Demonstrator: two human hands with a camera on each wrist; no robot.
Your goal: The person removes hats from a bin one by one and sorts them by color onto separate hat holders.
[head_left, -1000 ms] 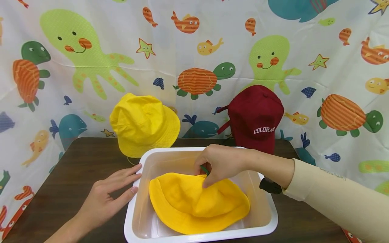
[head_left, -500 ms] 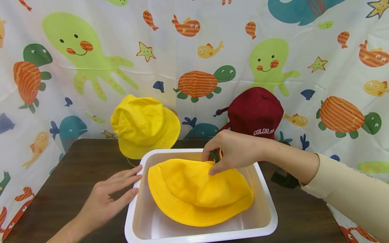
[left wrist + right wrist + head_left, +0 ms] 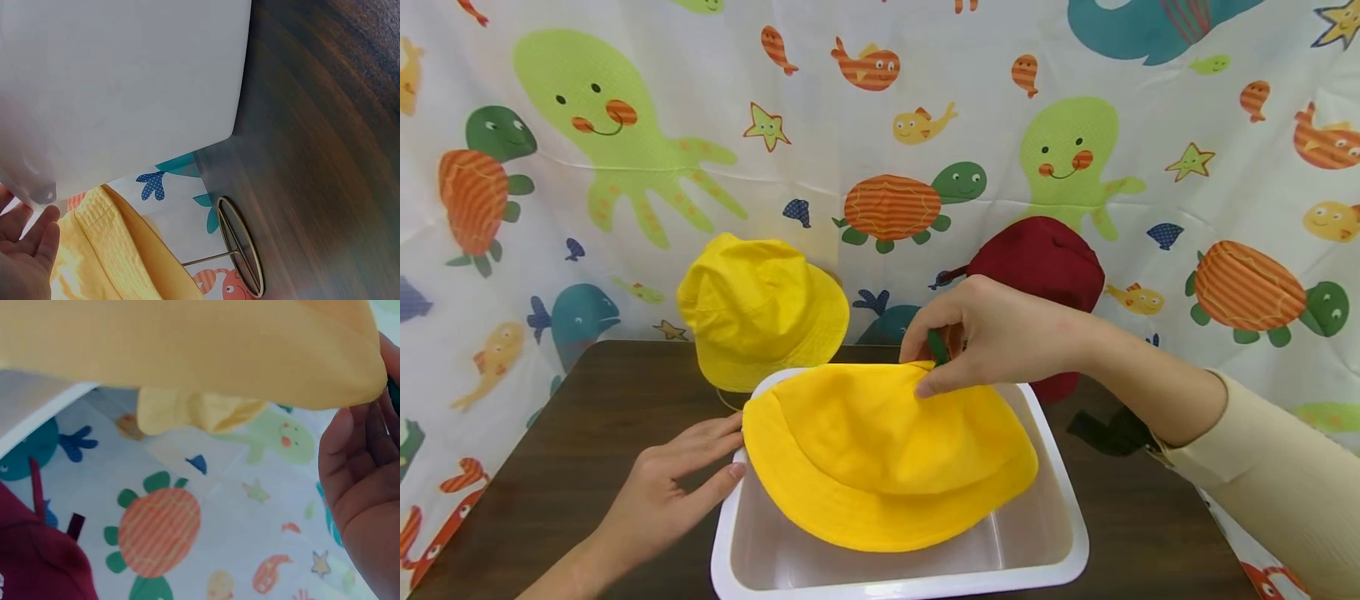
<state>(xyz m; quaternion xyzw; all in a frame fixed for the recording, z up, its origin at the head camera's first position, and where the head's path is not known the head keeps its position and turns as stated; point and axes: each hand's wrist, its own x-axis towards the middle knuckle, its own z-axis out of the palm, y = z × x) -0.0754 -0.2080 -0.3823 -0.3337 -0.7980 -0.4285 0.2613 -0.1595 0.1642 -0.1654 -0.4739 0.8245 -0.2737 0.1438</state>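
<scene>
A yellow bucket hat [image 3: 887,450] with a small green stem-like tab [image 3: 937,346] at its crown hangs brim-down over a white plastic tub [image 3: 1067,533]. My right hand [image 3: 992,337] pinches it by the top of the crown. The same hat fills the upper part of the right wrist view, with the right hand [image 3: 369,481] at its tip. My left hand [image 3: 662,492] rests its fingertips on the tub's left rim, fingers fairly straight. In the left wrist view, the left hand's fingers [image 3: 45,240] touch the tub's edge [image 3: 44,190].
A second yellow hat [image 3: 752,308] sits on a wire stand [image 3: 240,250] behind the tub's left corner. Back right is a dark red cap [image 3: 1045,258], partly hidden by my right hand and arm. A patterned sea-animal curtain [image 3: 865,100] hangs behind the dark wooden table [image 3: 640,392].
My right hand has lifted the yellow bucket hat from inside the tub to above its rim. My left hand has stayed at the tub's left edge.
</scene>
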